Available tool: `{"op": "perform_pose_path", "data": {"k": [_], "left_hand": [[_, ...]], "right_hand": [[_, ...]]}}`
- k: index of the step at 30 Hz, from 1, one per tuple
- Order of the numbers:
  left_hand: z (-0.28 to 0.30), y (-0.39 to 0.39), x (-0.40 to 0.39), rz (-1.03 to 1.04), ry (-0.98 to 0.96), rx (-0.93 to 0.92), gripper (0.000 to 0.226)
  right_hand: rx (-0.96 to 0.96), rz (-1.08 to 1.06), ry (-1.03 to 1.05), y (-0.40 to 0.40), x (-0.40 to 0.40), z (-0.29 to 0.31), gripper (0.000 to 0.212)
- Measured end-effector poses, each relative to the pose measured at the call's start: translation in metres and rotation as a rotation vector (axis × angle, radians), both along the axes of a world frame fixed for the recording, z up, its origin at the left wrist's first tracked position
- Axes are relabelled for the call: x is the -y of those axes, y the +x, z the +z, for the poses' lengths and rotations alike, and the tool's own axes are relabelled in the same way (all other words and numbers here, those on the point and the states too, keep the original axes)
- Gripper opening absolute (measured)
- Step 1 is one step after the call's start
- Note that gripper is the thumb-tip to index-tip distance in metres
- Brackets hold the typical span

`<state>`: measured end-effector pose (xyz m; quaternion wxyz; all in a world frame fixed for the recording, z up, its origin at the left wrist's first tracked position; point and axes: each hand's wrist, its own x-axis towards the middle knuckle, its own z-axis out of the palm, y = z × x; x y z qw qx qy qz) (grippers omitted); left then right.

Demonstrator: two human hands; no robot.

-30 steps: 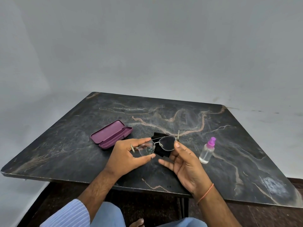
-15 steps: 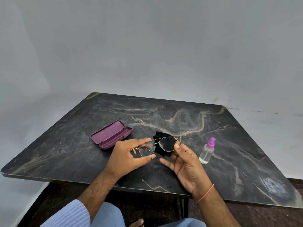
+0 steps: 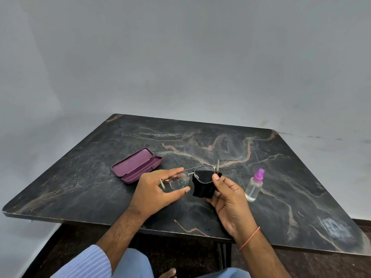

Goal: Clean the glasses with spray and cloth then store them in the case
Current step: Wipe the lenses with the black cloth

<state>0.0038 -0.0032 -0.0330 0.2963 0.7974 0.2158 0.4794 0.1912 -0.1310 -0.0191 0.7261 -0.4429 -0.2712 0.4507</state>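
One pair of glasses [image 3: 191, 177], one cloth [image 3: 202, 188], one spray bottle [image 3: 254, 186], one open case [image 3: 136, 165], one table [image 3: 281, 177].

On the worktop [image 3: 281, 177] I see the glasses [image 3: 192, 177] held at centre, the cloth [image 3: 202, 187] behind their right lens. The open case [image 3: 136, 165] lies at ten o'clock, the spray bottle [image 3: 254, 186] stands at three o'clock.

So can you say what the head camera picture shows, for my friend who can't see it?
A person's left hand and right hand hold wire-framed glasses above a dark marble table, the right hand also holding a black cloth behind one lens. An open purple case lies to the left, and a small spray bottle stands to the right.
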Motion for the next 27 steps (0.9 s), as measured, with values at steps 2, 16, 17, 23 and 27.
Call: {"op": "perform_pose_path", "data": {"k": [2, 16, 17, 23, 27], "left_hand": [[0.0, 0.0, -0.001, 0.001, -0.001, -0.006, 0.058], [0.005, 0.0, -0.007, -0.013, 0.119, -0.013, 0.06], [0.005, 0.0, -0.008, -0.018, 0.116, -0.007, 0.061], [-0.002, 0.002, -0.011, -0.044, 0.09, 0.014, 0.066], [-0.002, 0.002, -0.012, -0.045, 0.064, 0.017, 0.066]], "right_hand": [[0.022, 0.03, -0.009, 0.0, 0.001, 0.001, 0.038], [0.124, 0.209, -0.064, -0.007, 0.002, 0.0, 0.067], [0.116, 0.229, -0.059, -0.007, 0.001, 0.0, 0.073], [0.086, 0.324, -0.063, -0.016, -0.007, 0.002, 0.09], [0.104, 0.341, -0.089, -0.025, -0.013, 0.005, 0.094]]}}
